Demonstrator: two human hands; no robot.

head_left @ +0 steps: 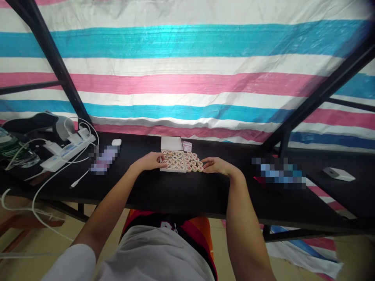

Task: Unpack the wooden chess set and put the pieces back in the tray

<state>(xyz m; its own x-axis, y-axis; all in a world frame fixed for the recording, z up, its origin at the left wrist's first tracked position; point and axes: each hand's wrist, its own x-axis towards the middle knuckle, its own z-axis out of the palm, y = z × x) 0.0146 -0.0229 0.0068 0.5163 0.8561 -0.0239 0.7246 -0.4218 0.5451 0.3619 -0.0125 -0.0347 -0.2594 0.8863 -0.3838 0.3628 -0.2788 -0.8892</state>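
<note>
A small white box [172, 170] stands on the black desk, holding rows of Chinese chess pieces [175, 158] with dark characters. My left hand [150, 161] grips the box's left side, its fingers curled at the edge and the thumb near the pieces. Just right of the box, loose Chinese chess pieces [193, 162] with red characters lie grouped together on the desk. My right hand [217, 166] is at the right edge of that group, fingertips touching or almost touching the outer pieces, fingers and thumb apart. I see no piece lifted in it.
Behind the box lie a white lid [171, 143] and a printed slip [187, 146]. Leftward are a blurred phone [104, 159], a white earbud case [116, 142], a power strip [66, 154] with cables and a bottle [14, 150]. Rightward sit a blurred item [281, 173] and a white block [339, 174].
</note>
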